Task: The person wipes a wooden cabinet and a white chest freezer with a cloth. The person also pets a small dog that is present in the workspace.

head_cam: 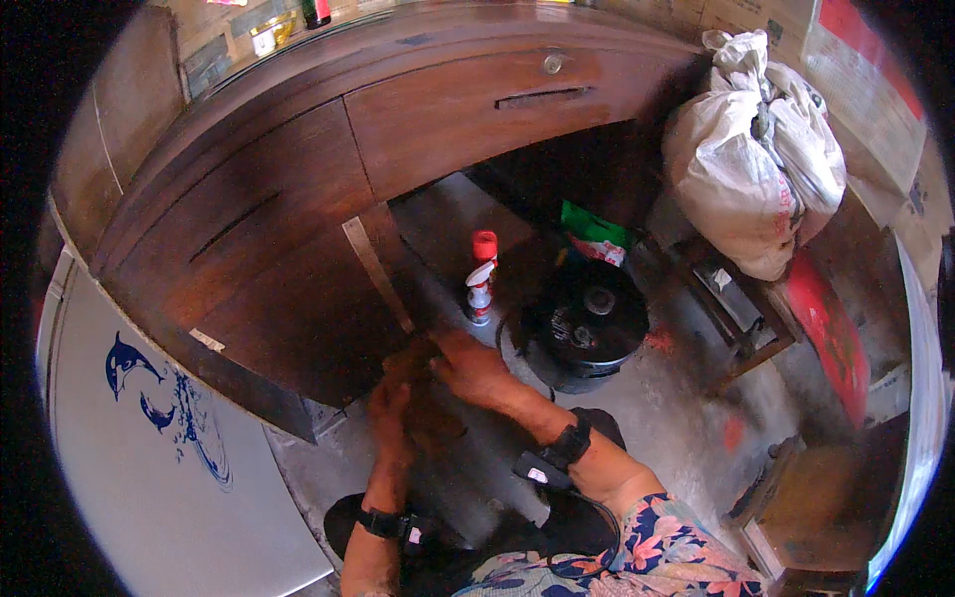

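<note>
Low in front of the dark wooden cabinet (298,328), my two hands are close together around a blurred brown object (418,373), possibly a cloth. My right hand (475,367) reaches in from the right with its fingers curled at the object's upper edge. On the other side, my left hand (391,407) grips it with the thumb towards the middle. Motion blur and dim light hide the object's exact kind and my fingertips. A white spray bottle (480,295) stands upright on the floor beyond my right hand, just before a red-capped container (485,245).
A black lidded pot or cooker (589,321) stands right of the bottles, with a green packet (593,225) behind it. Tied white sacks (735,157) sit at the upper right. A pale refrigerator (201,492) with dolphin decals flanks the left. A wooden stool-like piece (828,500) is lower right.
</note>
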`<state>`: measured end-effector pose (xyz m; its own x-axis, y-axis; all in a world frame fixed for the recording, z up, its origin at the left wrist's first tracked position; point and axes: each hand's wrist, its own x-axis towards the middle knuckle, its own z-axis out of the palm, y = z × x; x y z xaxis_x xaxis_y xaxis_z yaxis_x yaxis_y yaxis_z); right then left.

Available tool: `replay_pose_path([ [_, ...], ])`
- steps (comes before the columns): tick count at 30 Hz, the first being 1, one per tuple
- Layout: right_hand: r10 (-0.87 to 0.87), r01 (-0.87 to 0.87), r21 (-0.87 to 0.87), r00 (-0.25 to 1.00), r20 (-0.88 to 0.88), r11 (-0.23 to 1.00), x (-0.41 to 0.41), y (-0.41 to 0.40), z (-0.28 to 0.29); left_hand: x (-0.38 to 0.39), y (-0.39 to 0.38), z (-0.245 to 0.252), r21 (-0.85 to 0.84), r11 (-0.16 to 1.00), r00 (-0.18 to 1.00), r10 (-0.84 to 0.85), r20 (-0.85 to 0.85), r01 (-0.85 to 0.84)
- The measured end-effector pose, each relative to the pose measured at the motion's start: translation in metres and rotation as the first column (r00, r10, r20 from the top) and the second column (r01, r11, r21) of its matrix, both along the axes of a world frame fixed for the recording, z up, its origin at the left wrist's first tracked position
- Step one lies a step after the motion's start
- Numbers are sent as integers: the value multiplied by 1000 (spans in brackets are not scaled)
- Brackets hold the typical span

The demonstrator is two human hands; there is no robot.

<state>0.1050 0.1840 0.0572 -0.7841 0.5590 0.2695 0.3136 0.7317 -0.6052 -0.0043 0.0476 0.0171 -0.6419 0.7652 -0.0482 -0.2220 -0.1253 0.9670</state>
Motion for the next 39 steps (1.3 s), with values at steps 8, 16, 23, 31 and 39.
replay_pose_path([
  [8, -84, 108, -90, 968, 238, 990, 1, -2, -2, 9, 3, 9, 67, 998, 991, -15, 135, 7],
  [16, -126, 104, -354, 991, -42, 929, -9, 7, -22, 10, -3, 9, 193, 977, 991, -105, 87, 87],
  [23, -134, 14, -282, 901, -413, 959, -16, 2, -18, 14, -2, 17, 201, 975, 970, -140, 199, 99],
  [31, -190, 106, -256, 925, -329, 961, -3, 4, 2, 4, -9, 4, 1, 990, 988, 143, -49, -143],
  [39, -250, 169, -246, 903, -349, 954, -5, 14, -13, -12, -13, -3, -41, 974, 973, 226, 50, -224],
])
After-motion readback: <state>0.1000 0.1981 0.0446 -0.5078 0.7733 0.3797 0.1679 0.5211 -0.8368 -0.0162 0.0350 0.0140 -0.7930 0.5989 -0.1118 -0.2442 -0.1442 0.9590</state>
